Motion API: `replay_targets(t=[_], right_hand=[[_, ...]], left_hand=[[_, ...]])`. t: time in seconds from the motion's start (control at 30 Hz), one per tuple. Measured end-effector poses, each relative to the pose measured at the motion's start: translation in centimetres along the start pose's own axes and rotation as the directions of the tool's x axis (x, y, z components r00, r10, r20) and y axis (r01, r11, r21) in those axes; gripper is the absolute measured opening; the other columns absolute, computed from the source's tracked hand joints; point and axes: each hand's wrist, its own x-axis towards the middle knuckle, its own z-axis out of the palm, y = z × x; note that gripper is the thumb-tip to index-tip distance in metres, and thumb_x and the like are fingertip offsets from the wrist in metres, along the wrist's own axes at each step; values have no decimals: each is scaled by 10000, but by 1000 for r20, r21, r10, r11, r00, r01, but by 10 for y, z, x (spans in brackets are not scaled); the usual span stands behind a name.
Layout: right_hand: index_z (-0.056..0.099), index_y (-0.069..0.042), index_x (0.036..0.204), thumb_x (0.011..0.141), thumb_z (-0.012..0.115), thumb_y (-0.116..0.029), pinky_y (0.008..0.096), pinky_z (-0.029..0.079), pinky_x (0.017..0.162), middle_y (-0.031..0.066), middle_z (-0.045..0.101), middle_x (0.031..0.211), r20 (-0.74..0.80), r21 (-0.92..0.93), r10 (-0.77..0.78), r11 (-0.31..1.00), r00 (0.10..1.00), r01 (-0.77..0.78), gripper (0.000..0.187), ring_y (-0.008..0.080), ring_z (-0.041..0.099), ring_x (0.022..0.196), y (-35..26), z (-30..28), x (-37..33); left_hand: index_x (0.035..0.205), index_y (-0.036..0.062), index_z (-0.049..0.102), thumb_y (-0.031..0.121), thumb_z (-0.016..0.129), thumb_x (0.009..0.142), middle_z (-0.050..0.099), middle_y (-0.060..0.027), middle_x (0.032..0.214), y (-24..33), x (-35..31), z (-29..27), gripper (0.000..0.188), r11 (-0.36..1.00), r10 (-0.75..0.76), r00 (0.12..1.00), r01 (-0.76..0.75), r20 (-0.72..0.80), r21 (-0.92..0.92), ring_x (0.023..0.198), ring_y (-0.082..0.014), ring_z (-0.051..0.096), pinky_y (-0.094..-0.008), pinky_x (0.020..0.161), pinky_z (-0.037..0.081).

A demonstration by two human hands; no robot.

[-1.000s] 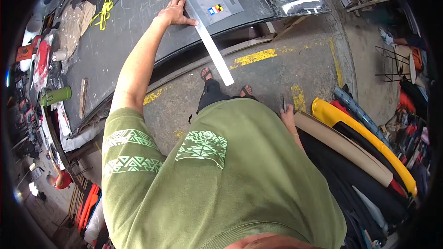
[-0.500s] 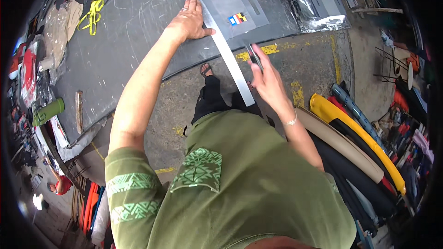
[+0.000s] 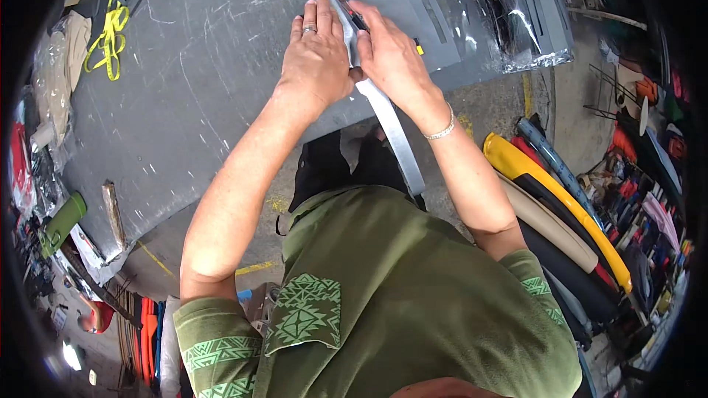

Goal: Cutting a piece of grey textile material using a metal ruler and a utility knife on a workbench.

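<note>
Upper centre, our left hand (image 3: pixel 316 55) lies flat on the metal strip (image 3: pixel 392 130), axis down-right; our right hand (image 3: pixel 392 53) holds a dark tool (image 3: pixel 355 16) on its right.

Left arm (image 3: pixel 232 199), 1: extended forward and slanted toward the right, elbow slightly bent. Left hand (image 3: pixel 317 59), 1: laid palm down, its 4 fingers (image 3: pixel 310 22) stretched ahead, wrist (image 3: pixel 299 102) nearly straight. Right arm (image 3: pixel 476 177), 1: angled forward and toward the left, elbow bent. Right hand (image 3: pixel 394 59), 1: curled in a grip just beside its counterpart, index finger (image 3: pixel 369 13) reaching foremost, thumb (image 3: pixel 365 46) drawn in.
</note>
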Motion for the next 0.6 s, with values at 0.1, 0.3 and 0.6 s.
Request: replay_targets(t=[0.1, 0.3, 0.6], right_hand=[[481, -124, 1456, 984, 542, -94, 532, 561, 857, 246, 648, 1147, 27, -13, 25, 1000, 999, -25, 477, 461, 669, 971, -3, -2, 2], [490, -112, 1449, 974, 549, -85, 527, 562, 849, 248, 647, 1143, 49, -44, 42, 998, 998, -40, 480, 458, 668, 970, -8, -5, 4], [497, -108, 1443, 966, 556, -76, 536, 566, 819, 249, 660, 1118, 34, -60, 33, 998, 999, -31, 482, 462, 679, 939, -9, -6, 4]], left_hand=[[1510, -176, 297, 504, 796, 821, 277, -347, 1608, -1, -1, 0, 1089, 1000, 5, 999, -5, -45, -12, 1533, -439, 276, -509, 1235, 315], [1499, -177, 322, 507, 784, 832, 288, -348, 1603, -1, 0, -1, 1061, 1000, 7, 999, -7, -33, -15, 1524, -441, 293, -503, 1235, 314], [1542, -134, 310, 509, 695, 910, 251, -306, 1646, 3, 1, -9, 980, 998, -21, 998, 18, 56, 56, 1553, -421, 233, -492, 1255, 252]])
